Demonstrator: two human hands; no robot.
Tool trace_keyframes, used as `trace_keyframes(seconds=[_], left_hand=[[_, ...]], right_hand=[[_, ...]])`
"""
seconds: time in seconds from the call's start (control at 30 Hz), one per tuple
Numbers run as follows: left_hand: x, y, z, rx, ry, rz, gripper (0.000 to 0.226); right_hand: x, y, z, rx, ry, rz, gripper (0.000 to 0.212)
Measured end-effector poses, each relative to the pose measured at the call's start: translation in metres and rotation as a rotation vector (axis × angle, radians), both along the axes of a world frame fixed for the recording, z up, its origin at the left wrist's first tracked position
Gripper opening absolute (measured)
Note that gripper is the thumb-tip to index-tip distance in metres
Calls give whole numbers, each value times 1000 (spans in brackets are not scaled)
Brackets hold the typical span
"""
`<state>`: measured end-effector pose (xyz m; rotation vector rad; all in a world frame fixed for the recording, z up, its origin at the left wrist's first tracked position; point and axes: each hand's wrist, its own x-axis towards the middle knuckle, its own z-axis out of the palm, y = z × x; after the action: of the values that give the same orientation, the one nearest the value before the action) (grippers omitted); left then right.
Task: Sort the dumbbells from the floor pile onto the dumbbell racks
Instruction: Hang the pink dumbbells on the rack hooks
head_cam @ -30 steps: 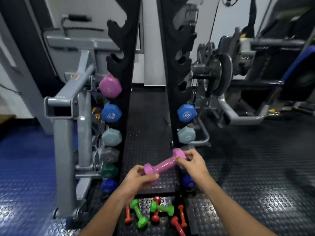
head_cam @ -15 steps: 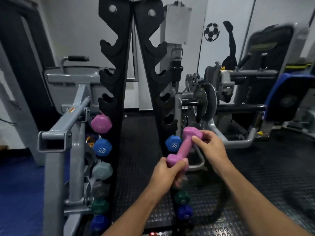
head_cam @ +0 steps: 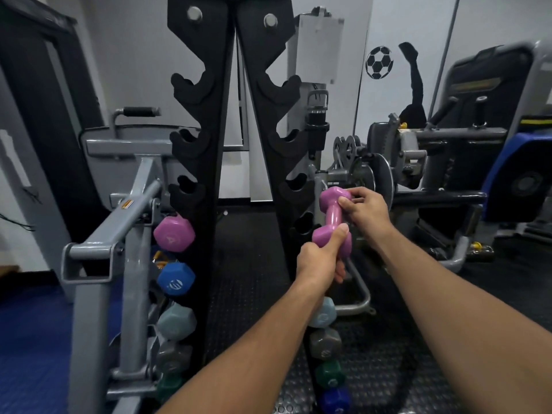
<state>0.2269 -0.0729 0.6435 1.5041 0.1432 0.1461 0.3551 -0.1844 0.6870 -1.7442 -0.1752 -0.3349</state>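
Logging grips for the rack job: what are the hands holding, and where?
Both grip one purple dumbbell: left hand its lower head, right hand its upper head.

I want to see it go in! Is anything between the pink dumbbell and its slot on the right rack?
Nothing visible. The pink dumbbell, held by both hands, is right beside an empty slot on the right rack. The gap looks clear.

The pink dumbbell (head_cam: 333, 222) has a smooth, slightly glossy coating, like vinyl. The dumbbell rack (head_cam: 209, 115) looks like matt black metal with silvery bolt heads. The grey machine frame (head_cam: 131, 210) is painted metal with a dull sheen. The floor (head_cam: 248, 279) is dark rubber, studded with raised dots.
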Motion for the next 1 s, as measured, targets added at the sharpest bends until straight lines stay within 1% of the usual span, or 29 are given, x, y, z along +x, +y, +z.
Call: trace_keyframes(seconds=[0.1, 0.2, 0.23, 0.3, 0.37, 0.5, 0.6, 0.73, 0.83, 0.9, 1.0], left_hand=[[14, 1, -1, 23, 36, 40, 70], [26, 9, -4, 25, 38, 76, 82], [29, 12, -6, 30, 28, 87, 80], [34, 19, -8, 75, -2, 102, 67], [36, 24, -8, 125, -38, 121, 60], [40, 30, -5, 200, -44, 181, 61], [36, 34, -4, 336, -55, 247, 66], [31, 34, 4, 509, -66, 291, 59], [27, 33, 7, 634, -63, 289, 59], [27, 34, 8, 653, -41, 287, 59], [31, 35, 7, 623, -29, 290, 60]], right_hand=[[16, 8, -3, -40, -8, -35, 20], [27, 17, -6, -51, -7, -46, 19], [30, 19, -7, -55, -13, -41, 18], [35, 24, -7, -66, -38, -33, 16], [41, 28, -4, -63, -56, -24, 16], [48, 45, -1, -69, -46, -17, 16], [53, 55, -6, -66, -29, -19, 15], [55, 54, -8, -82, -35, -17, 10], [55, 50, -6, -94, -28, 48, 9], [58, 48, -9, -82, -18, 99, 12], [60, 48, -13, -83, -12, 142, 14]])
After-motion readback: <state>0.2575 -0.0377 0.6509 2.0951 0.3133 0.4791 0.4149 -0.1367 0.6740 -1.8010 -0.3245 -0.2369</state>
